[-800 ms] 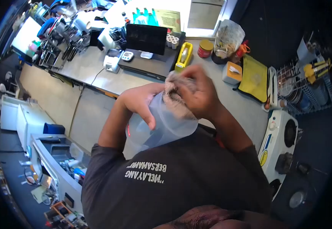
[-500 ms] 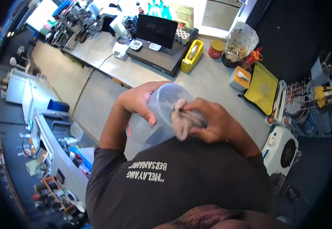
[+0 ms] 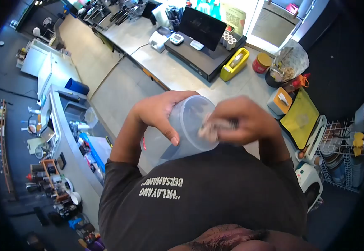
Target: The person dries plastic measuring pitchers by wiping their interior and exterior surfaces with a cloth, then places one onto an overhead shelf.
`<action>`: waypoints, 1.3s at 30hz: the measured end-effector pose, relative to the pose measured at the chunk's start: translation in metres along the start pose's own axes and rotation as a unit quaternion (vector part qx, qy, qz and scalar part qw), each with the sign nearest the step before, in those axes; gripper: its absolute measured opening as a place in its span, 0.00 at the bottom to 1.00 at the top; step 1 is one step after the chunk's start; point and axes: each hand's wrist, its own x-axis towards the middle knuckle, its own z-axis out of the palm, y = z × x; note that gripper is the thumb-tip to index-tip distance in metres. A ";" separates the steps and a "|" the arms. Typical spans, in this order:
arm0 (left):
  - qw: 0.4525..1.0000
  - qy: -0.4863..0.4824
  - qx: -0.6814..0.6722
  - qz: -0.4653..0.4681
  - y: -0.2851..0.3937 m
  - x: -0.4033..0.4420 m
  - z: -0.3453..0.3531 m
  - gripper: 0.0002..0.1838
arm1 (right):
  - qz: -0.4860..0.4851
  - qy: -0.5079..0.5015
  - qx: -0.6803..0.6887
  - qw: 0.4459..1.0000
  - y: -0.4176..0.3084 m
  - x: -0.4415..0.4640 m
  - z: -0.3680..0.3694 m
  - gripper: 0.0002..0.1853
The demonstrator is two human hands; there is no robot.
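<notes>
A translucent plastic container (image 3: pixel 186 136) lies tilted against my dark shirt, its round rim facing up and to the right. My left hand (image 3: pixel 163 115) is wrapped round its side, with the thumb across the outer wall. In my right hand (image 3: pixel 242 121) is a bunched, pale pinkish cloth (image 3: pixel 211 129), pinched between the fingers at the container's rim. Motion blurs that hand and the cloth. A small red mark shows on the container's lower left side.
Beyond my hands a counter (image 3: pixel 182 62) holds a black monitor (image 3: pixel 203 28), a yellow tape dispenser (image 3: pixel 235 64) and a red jar (image 3: pixel 261 62). To the right are a yellow pouch (image 3: pixel 300 118) and a dish rack (image 3: pixel 338 144). A sink (image 3: pixel 75 111) is at the left.
The cloth has gone from the container's upper side to its rim, held in my right hand throughout. My left hand keeps its hold. The view has turned, shifting the counter items to the right.
</notes>
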 end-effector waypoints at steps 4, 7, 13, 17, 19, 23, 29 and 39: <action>0.994 0.036 -0.081 -0.063 0.011 -0.012 0.005 0.61 | 0.063 0.132 -0.101 0.984 0.012 0.028 0.011 0.14; 0.996 0.027 -0.069 -0.040 0.007 -0.022 -0.006 0.60 | -0.090 0.180 -0.035 0.979 0.001 0.054 0.041 0.18; 0.996 0.040 -0.074 -0.014 -0.014 -0.065 -0.026 0.67 | -0.084 0.064 -0.085 0.991 0.003 0.073 0.052 0.16; 0.990 0.090 -0.110 -0.026 -0.016 -0.109 -0.040 0.66 | 0.030 0.133 -0.142 0.980 0.040 0.115 0.075 0.15; 0.994 0.083 -0.063 -0.022 -0.015 -0.141 -0.050 0.61 | -0.052 0.189 -0.148 0.969 0.027 0.154 0.097 0.15; 0.988 0.069 -0.120 -0.063 -0.004 -0.206 -0.063 0.58 | -0.203 0.117 -0.185 0.954 -0.033 0.208 0.128 0.22; 0.978 0.184 -0.093 -0.005 -0.022 -0.307 -0.062 0.59 | -0.017 0.051 -0.262 0.964 0.012 0.281 0.195 0.23; 0.963 0.249 -0.092 -0.035 -0.024 -0.397 -0.069 0.58 | -0.314 -0.163 0.025 0.935 -0.049 0.342 0.260 0.29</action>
